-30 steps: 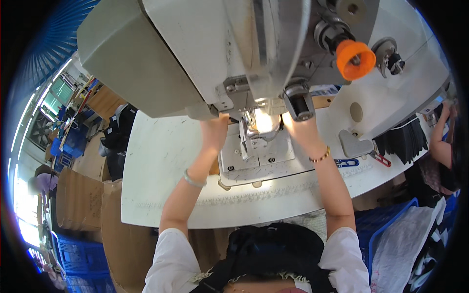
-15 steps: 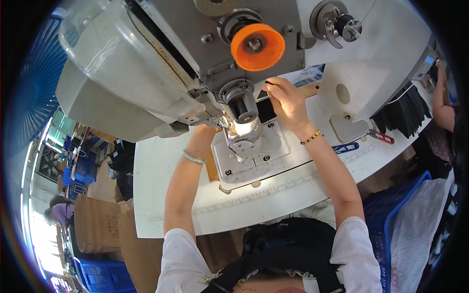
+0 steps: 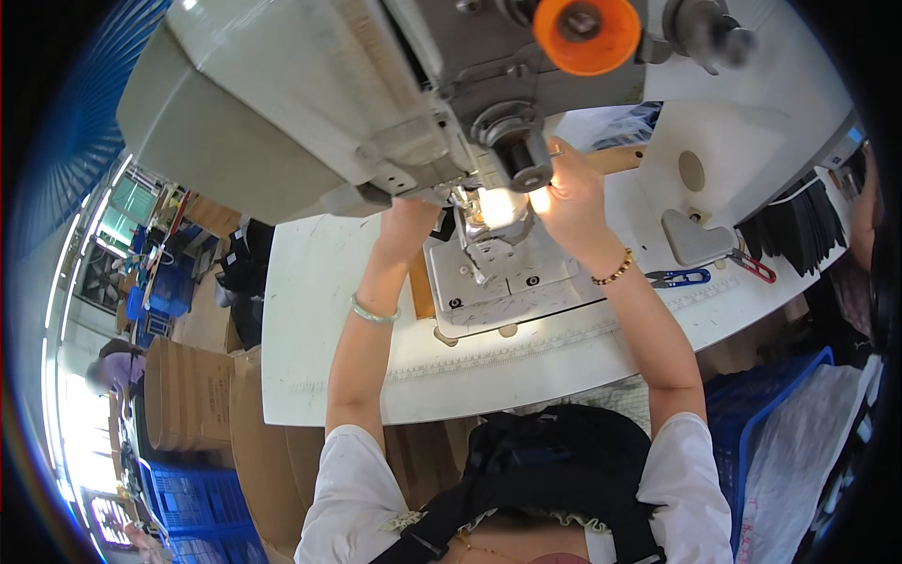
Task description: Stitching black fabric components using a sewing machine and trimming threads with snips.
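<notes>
A large sewing machine [image 3: 310,103] with a grey-white head fills the upper part of the head view. My left hand [image 3: 408,227] reaches under its left side, with the fingers mostly hidden by the machine. Close beside those fingers a small black piece [image 3: 445,224] shows. On the other side of the lit needle area, my right hand [image 3: 575,209] is closed, fingers bent; what they hold, if anything, is hidden. Between the hands are the metal presser parts [image 3: 496,256], above a pale metal plate [image 3: 503,293] set in the white table [image 3: 329,376].
Blue-handled thread snips [image 3: 681,277] and red-handled snips [image 3: 754,267] lie right of my right forearm. Black strips [image 3: 799,226] hang at the table's right end. Blue crates [image 3: 766,395] and a cardboard box [image 3: 188,395] stand at the sides. Another person's arm [image 3: 866,211] shows far right.
My right hand has come down and nearer to the needle area. The black piece by it no longer shows; one now shows beside my left hand. The whole view has shifted.
</notes>
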A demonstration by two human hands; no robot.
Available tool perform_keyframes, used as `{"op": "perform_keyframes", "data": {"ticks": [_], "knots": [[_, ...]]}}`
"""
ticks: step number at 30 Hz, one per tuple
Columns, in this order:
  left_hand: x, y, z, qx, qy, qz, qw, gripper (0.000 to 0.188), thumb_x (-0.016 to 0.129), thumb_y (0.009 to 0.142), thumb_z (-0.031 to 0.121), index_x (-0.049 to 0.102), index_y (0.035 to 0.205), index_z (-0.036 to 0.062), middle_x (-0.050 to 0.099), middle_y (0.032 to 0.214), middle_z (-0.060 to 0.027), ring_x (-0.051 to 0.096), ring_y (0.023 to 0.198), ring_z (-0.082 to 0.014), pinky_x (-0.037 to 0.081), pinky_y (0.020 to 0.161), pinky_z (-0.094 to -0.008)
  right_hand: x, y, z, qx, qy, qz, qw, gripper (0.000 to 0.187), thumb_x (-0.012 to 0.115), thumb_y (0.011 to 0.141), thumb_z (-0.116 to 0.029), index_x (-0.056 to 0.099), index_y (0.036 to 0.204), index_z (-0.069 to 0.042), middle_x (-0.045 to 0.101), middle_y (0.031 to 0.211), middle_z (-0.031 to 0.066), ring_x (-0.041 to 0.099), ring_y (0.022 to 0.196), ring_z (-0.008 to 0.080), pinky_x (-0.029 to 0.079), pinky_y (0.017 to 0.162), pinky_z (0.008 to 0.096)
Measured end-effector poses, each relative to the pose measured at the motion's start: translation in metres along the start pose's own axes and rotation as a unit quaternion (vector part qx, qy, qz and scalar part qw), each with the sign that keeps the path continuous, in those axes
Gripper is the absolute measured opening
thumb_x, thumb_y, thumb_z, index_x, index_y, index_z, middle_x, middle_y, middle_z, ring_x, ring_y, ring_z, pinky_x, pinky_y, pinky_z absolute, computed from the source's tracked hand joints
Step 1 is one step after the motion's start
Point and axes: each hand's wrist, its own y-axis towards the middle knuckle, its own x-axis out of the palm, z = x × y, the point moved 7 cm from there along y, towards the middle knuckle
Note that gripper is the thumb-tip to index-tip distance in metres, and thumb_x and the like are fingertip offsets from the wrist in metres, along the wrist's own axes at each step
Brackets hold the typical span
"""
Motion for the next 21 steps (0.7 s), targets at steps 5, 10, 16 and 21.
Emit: {"op": "perform_keyframes", "data": {"ticks": [5, 10, 16, 21], "knots": [[-0.031, 0.002, 0.04, 0.096, -0.018, -0.024, 0.995, 0.015, 0.06, 0.072, 0.001, 0.059, 0.087, 0.0012, 0.059, 0.078, -0.0126, 0.058, 0.065, -0.0322, 0.047, 0.054, -0.0383, -0.006, -0.001, -0.005, 0.006, 0.038, -0.052, 0.998, 0.026, 0.061, 0.068, 0.009, 0.067, 0.087, -0.007, 0.064, 0.083, 0.0045, 0.064, 0.077, 0.02, 0.052, 0.061, 0.0272], [-0.051, -0.002, 0.05, 0.039, -0.088, 0.081, 0.992, 0.026, 0.063, 0.067, -0.006, 0.06, 0.092, 0.0017, 0.059, 0.088, -0.0123, 0.06, 0.07, -0.0294, 0.049, 0.06, -0.0377, -0.011, 0.001, -0.022, -0.113, -0.032, -0.095, 0.989, 0.026, 0.06, 0.069, 0.01, 0.065, 0.089, -0.006, 0.065, 0.089, 0.0057, 0.064, 0.089, 0.023, 0.051, 0.07, 0.0313], [-0.069, -0.014, 0.074, 0.109, -0.066, 0.112, 0.986, 0.035, 0.061, 0.067, -0.014, 0.062, 0.099, -0.0005, 0.059, 0.099, -0.0081, 0.061, 0.101, -0.0256, 0.056, 0.077, -0.0292, -0.017, -0.01, -0.033, -0.133, 0.0, -0.183, 0.974, 0.026, 0.06, 0.069, 0.008, 0.06, 0.093, -0.004, 0.064, 0.101, 0.0117, 0.061, 0.096, 0.0289, 0.05, 0.077, 0.0361], [-0.074, -0.016, 0.077, 0.124, -0.054, 0.089, 0.987, 0.03, 0.061, 0.069, -0.012, 0.062, 0.097, -0.0021, 0.059, 0.1, -0.0078, 0.062, 0.1, -0.0253, 0.055, 0.08, -0.0286, -0.017, -0.013, -0.037, -0.175, -0.014, -0.177, 0.968, 0.028, 0.061, 0.069, 0.007, 0.062, 0.095, -0.002, 0.064, 0.101, 0.0106, 0.061, 0.095, 0.0279, 0.05, 0.078, 0.0363]]}}
